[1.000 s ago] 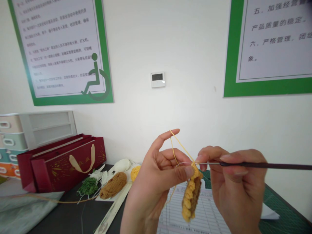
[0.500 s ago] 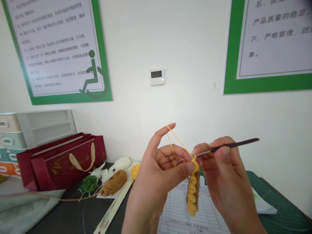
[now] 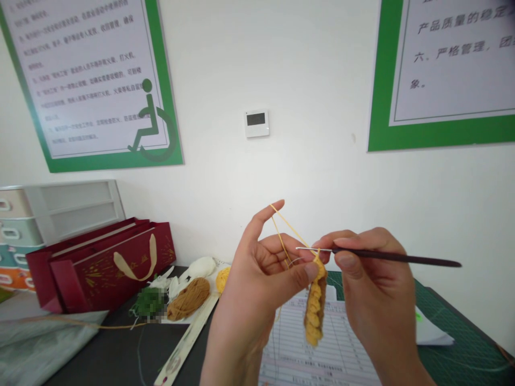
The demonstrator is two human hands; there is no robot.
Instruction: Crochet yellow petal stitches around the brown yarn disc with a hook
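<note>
Between the thumb and fingers of my left hand [image 3: 261,262] is the top of a narrow yellow and brown crochet strip [image 3: 315,311], which hangs down. Yellow yarn [image 3: 292,224] loops over my raised left index finger and runs to the top of the strip. My right hand [image 3: 372,273] grips a crochet hook [image 3: 396,257] with a dark handle. The hook's thin metal shaft passes by the top stitch, and its tip points left, past the strip toward my left fingers. Whether a loop lies on the shaft is too small to be sure of.
Printed sheets [image 3: 322,351] lie below my hands, partly over a green cutting mat [image 3: 450,332]. To the left are a brown yarn ball [image 3: 189,298], green yarn [image 3: 148,303], a yellow ball [image 3: 222,280], a ruler [image 3: 187,343] and a dark red gift bag [image 3: 112,273]. Drawers [image 3: 20,230] stand behind.
The crochet hook has slid left through the work, so its tip now shows beyond the strip. Its handle end has tipped lower and my right hand has shifted slightly right.
</note>
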